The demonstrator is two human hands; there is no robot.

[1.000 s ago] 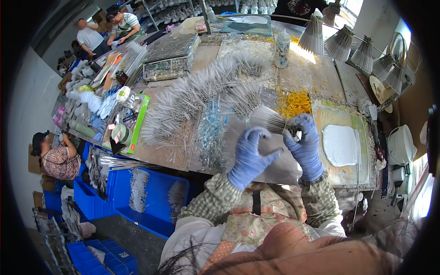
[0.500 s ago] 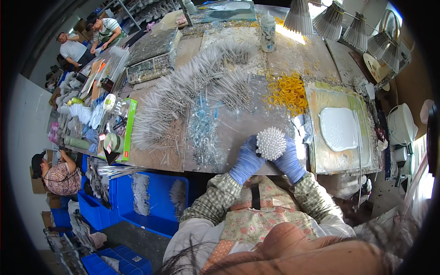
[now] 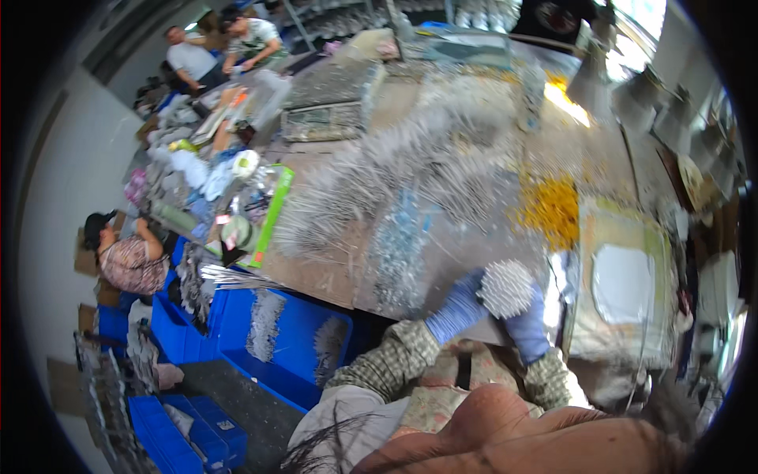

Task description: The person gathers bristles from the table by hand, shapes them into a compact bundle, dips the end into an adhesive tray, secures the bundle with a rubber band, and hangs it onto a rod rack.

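Observation:
A round bundle of thin rods (image 3: 506, 289), its pale tips facing up, stands over the table's front edge. Wrapped round its left side is my left hand (image 3: 458, 306), in a blue knit glove. My right hand (image 3: 527, 328), gloved alike, closes on its lower right side. The fingers are partly hidden behind the bundle. Beyond them a long heap of loose thin rods (image 3: 339, 186) and a smaller pile of rods (image 3: 462, 193) lie on the table. Yellow rubber bands (image 3: 553, 213) are heaped to the right. White paste (image 3: 622, 283) covers part of a stained board (image 3: 588, 336).
Blue bins (image 3: 288, 371) holding rod bundles stand below the table's left edge. A green-edged box (image 3: 273, 217) and clutter fill the table's left side. Rod bundles (image 3: 632, 99) hang at upper right. Co-workers (image 3: 134, 257) are at the left and far left; a dark-clothed person (image 3: 553, 20) is at the back.
The whole view has swung leftward and blurred, so table and hands appear farther right and lower. Both hands still hold the bundle near the table's edge. A dark-clothed person now shows at the back.

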